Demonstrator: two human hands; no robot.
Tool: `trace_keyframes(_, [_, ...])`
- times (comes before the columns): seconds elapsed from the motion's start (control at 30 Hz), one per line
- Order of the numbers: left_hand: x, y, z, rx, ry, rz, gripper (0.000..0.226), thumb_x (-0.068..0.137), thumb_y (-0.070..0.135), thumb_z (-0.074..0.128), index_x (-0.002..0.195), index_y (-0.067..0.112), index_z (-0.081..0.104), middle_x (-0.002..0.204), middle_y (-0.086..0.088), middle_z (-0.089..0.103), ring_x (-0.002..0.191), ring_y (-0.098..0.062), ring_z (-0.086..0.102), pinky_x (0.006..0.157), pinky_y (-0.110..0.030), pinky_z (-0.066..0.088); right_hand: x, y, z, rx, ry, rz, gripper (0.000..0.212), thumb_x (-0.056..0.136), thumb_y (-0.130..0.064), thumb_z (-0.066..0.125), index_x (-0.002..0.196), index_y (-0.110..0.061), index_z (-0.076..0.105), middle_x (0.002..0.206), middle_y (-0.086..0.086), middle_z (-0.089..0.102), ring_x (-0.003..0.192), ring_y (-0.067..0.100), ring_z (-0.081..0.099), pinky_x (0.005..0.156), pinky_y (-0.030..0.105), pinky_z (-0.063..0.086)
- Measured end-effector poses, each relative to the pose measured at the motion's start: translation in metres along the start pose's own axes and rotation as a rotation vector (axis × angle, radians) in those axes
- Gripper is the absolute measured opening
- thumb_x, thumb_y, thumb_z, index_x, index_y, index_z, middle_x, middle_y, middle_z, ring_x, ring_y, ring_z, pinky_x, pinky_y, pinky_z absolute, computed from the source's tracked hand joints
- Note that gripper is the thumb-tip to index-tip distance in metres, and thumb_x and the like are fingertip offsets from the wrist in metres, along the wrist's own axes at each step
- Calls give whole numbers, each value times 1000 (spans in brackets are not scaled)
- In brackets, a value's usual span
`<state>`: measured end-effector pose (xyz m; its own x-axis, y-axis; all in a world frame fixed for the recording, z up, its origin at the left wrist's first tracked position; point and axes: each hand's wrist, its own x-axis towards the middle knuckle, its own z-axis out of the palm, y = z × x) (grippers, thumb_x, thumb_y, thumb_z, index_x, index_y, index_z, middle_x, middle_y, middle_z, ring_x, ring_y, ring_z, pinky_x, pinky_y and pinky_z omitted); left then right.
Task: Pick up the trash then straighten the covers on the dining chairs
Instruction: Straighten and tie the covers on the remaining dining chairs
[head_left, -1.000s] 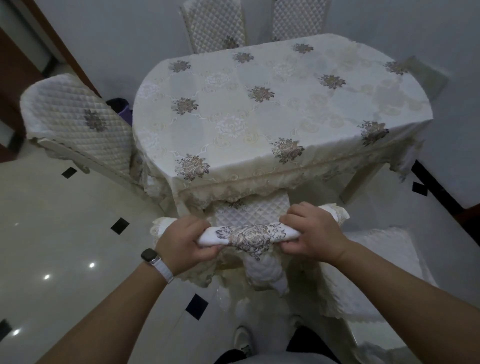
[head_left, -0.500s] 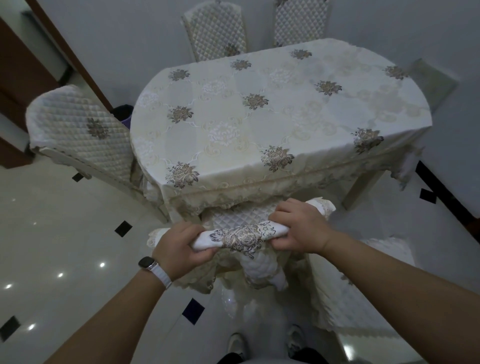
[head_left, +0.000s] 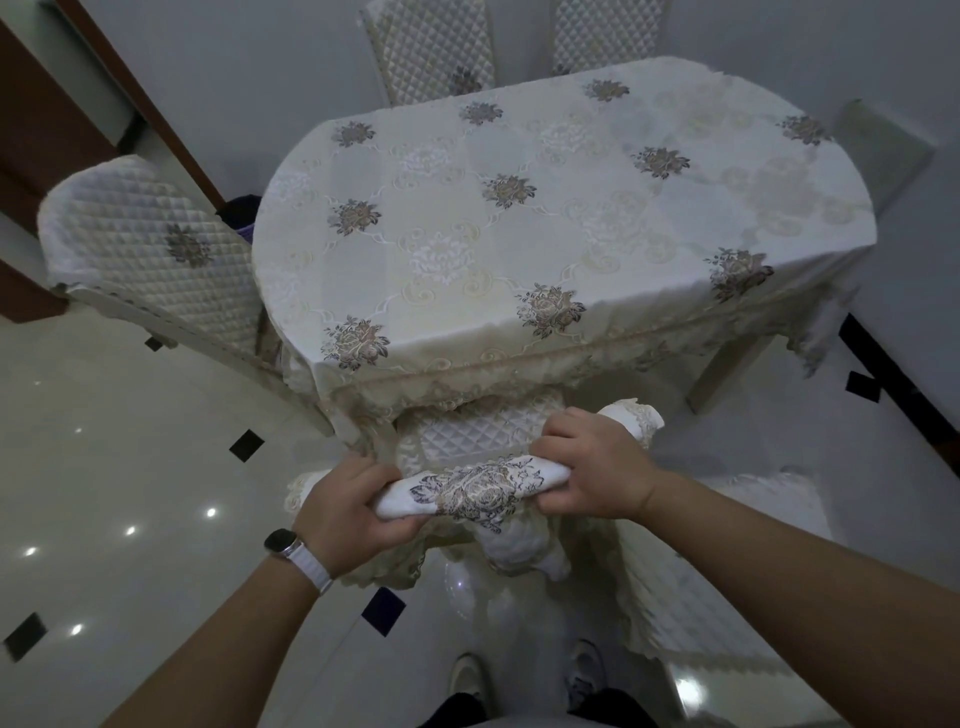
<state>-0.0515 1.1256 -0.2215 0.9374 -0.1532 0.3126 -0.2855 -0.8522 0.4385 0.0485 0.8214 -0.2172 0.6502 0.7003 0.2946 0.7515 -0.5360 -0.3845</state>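
Observation:
A cream quilted chair cover (head_left: 475, 491) with a brown embroidered flower drapes over the top of the chair back right in front of me. My left hand (head_left: 353, 506) grips the cover at the left end of the top rail. My right hand (head_left: 592, 467) grips it at the right end. The chair is pushed under the table, and its quilted seat (head_left: 483, 428) shows just beyond my hands. The cover hangs bunched below the rail. No trash is in view.
The oval table (head_left: 597, 218) under a floral cloth fills the middle. A covered chair (head_left: 150, 244) stands at the left, two more (head_left: 431, 52) at the far side, another (head_left: 727, 571) at my right. A dark bin (head_left: 239, 213) sits by the wall. My feet are below.
The view has shifted slightly, so the table and chairs sit a little lower and to the right. Both hands keep their hold on the cover at the chair top.

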Motion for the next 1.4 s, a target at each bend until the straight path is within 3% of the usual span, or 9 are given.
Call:
trace_keyframes(0.23, [-13, -3, 6, 5, -35, 8, 47, 70, 61, 71, 84, 15, 70, 74, 4, 61, 67, -15, 55, 55, -34, 47, -11, -5, 6, 14, -30, 6, 34, 62, -48, 70, 79, -18, 69, 76, -1, 55, 65, 18, 48, 59, 26, 38])
trace_keyframes(0.63, [-24, 5, 9, 41, -83, -42, 46, 68, 58, 71, 87, 16, 71, 76, 5, 63, 69, -13, 55, 57, -26, 46, -21, -7, 13, 29, -105, 39, 37, 63, -48, 69, 85, -18, 71, 80, 0, 58, 69, 18, 49, 62, 29, 41])
trace_keyframes(0.93, [-16, 21, 10, 0, -72, -70, 58, 74, 72, 59, 87, 17, 72, 74, 5, 64, 67, -10, 53, 59, -15, 38, -19, 4, 4, 17, -187, 83, 42, 63, -50, 63, 91, -20, 74, 81, 0, 56, 71, 19, 49, 65, 29, 42])
trace_keyframes(1.17, [-15, 23, 9, 1, -93, -96, 62, 71, 75, 59, 90, 18, 73, 77, 6, 67, 70, -12, 58, 59, -28, 48, -21, 0, 3, 7, -203, 140, 42, 63, -52, 61, 88, -21, 73, 81, 0, 56, 73, 21, 50, 67, 33, 45])
trace_keyframes(1.4, [-15, 22, 6, 9, -102, -96, 53, 69, 65, 65, 89, 17, 74, 76, 6, 67, 69, -11, 58, 60, -26, 48, -24, -5, 5, -8, -195, 182, 42, 63, -53, 60, 86, -20, 73, 80, 1, 56, 73, 22, 51, 67, 36, 47])
